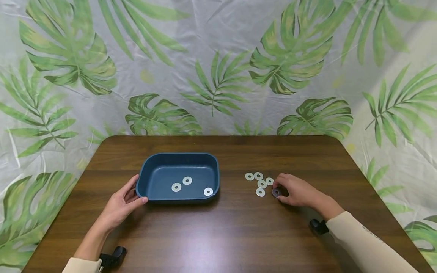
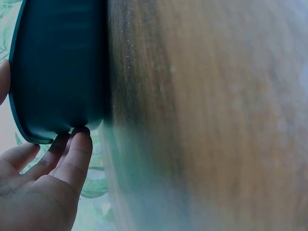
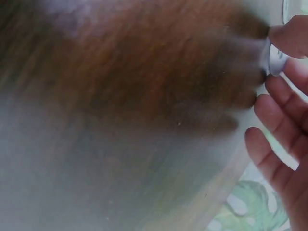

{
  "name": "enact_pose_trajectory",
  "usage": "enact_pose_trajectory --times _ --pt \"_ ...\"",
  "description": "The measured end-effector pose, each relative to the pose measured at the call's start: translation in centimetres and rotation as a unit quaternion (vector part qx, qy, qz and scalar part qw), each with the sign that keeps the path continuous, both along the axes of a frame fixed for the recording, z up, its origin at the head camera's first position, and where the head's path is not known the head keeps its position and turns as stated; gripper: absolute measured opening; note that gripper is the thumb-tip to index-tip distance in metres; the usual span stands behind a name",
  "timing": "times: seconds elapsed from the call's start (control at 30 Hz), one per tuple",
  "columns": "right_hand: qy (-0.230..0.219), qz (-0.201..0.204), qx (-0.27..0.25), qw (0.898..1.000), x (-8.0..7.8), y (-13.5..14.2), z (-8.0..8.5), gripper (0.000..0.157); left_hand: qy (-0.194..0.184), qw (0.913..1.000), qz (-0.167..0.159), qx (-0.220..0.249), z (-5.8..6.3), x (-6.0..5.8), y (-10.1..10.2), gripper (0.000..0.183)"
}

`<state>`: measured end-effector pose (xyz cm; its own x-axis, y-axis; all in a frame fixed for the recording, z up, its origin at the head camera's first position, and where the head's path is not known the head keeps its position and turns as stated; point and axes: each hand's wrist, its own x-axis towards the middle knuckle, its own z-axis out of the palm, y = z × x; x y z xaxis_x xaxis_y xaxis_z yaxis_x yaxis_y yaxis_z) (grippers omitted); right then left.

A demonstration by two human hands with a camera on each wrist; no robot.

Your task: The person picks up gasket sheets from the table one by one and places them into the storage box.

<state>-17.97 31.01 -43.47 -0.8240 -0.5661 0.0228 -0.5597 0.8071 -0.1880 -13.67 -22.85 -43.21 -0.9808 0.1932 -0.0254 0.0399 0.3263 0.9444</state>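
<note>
A blue rectangular tray stands at the left of the table with three flat metal washers inside, one of them near its middle. My left hand holds the tray's left end, thumb at the front corner and fingers against the outer wall. On the right, my right hand pinches a washer between thumb and fingers, low at the tabletop; that washer looks darker, in the hand's shade. Left of these fingers, several pale washers lie in a loose cluster, some touching or overlapping.
The brown wooden table has rounded far corners. Behind it hangs a pale cloth printed with green leaves. A black wrist camera is at the left wrist, another at the right.
</note>
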Motion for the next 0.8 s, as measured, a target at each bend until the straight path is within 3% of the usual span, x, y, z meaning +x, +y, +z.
enact_pose_trajectory --times 0.2,0.8 --pt "0.04 0.01 0.021 0.999 0.1 -0.29 -0.11 0.028 -0.001 1.0 0.005 0.001 -0.01 -0.13 -0.05 0.079" --pt "0.013 0.006 -0.039 0.999 -0.32 0.16 -0.65 0.028 -0.004 0.9998 0.008 -0.017 -0.21 -0.25 0.01 0.08"
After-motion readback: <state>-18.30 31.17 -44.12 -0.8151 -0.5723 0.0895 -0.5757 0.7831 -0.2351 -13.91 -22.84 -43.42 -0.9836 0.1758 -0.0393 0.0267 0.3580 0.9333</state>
